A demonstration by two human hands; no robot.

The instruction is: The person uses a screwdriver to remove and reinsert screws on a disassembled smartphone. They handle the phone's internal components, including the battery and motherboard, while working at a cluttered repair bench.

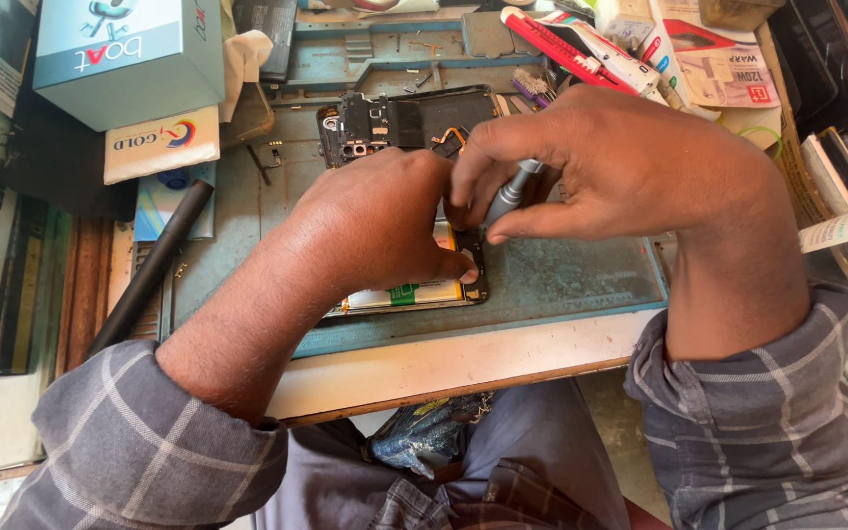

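An opened phone (399,126) lies back-up on a blue-green work mat (561,280), its circuit board at the far end and its battery (404,294) near me. My left hand (375,226) presses down on the phone's lower part, thumb at the bottom corner. My right hand (620,162) pinches a slim grey screwdriver (509,193), its tip pointing down at the phone's lower right edge. Both hands hide most of the phone's middle.
A light blue box (130,59) and a white carton (161,145) sit at the far left, with a black rod (149,270) leaning beside the mat. Red-and-white tools and packets (591,49) crowd the far right. Dark flat cases (836,59) stack at the right edge.
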